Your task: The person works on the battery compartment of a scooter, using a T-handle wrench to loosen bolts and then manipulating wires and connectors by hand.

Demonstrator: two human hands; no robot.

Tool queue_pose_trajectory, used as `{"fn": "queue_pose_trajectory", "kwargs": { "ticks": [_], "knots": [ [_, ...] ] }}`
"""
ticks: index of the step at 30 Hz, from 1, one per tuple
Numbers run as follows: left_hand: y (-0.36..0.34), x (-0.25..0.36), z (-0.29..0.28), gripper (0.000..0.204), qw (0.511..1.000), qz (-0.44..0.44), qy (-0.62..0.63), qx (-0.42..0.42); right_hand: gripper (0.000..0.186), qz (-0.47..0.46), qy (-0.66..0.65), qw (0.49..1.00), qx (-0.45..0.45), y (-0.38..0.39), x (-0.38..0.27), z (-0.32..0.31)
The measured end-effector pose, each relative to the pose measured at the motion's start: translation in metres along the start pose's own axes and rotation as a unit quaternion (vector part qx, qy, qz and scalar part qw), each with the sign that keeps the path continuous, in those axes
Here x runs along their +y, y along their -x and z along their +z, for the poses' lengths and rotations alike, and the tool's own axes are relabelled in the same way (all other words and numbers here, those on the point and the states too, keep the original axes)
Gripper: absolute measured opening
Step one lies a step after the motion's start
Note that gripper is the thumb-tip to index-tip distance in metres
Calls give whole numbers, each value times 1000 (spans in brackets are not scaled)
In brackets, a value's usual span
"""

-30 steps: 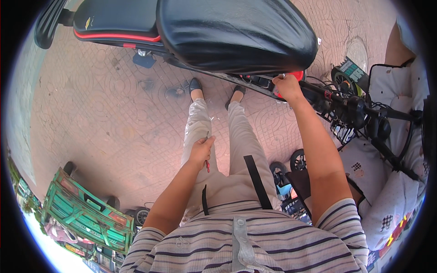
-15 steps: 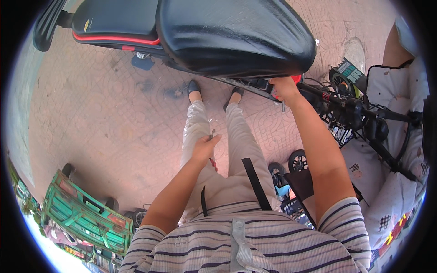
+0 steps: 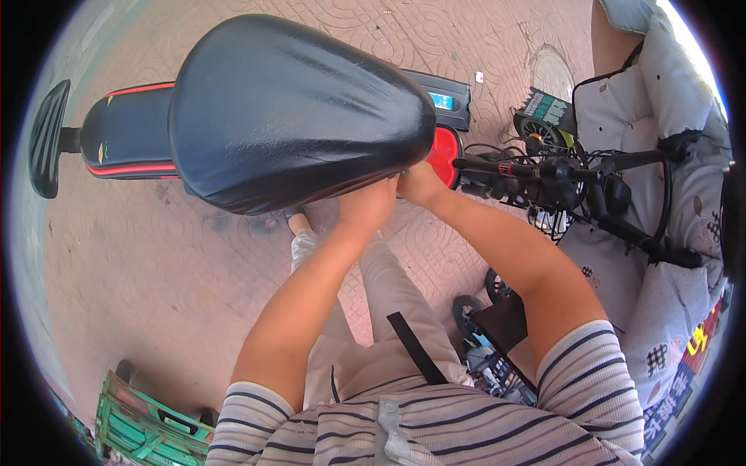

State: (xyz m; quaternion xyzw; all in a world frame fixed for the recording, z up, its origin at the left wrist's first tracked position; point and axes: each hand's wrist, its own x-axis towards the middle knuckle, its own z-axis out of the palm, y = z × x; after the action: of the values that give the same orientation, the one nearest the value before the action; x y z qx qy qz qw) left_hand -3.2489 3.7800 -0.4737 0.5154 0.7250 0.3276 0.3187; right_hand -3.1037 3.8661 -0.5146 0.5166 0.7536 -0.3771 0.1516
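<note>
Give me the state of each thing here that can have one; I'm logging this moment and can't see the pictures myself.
Black scooter seat: raised, tilted, glossy.
Left hand: at the seat's front lower edge, fingers hidden under it.
Right hand: beside the left, at the same edge; grip cannot be told.
Handlebar: wrapped in cables.
Quilted cover: draped over the front.
Green crate: standing on the paved ground.
</note>
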Motion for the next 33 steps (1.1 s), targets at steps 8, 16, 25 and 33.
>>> {"fn": "queue_pose_trajectory", "kwargs": {
  "ticks": [8, 16, 25, 33],
  "knots": [
    [-6, -24, 0, 25, 999, -22, -37, -32, 26, -147, 240, 953, -109, -10, -55, -30],
    [70, -11, 31, 36, 785, -369, 483, -117, 23, -202, 120, 970, -58, 17, -73, -41],
    [94, 9, 61, 30, 628, -391, 659, -134, 42, 82, -188, 961, 186, 45, -33, -10],
    [57, -78, 93, 42, 469, -535, 688, -140, 20, -126, 200, 972, -14, 87, -74, -27]
  ]
}}
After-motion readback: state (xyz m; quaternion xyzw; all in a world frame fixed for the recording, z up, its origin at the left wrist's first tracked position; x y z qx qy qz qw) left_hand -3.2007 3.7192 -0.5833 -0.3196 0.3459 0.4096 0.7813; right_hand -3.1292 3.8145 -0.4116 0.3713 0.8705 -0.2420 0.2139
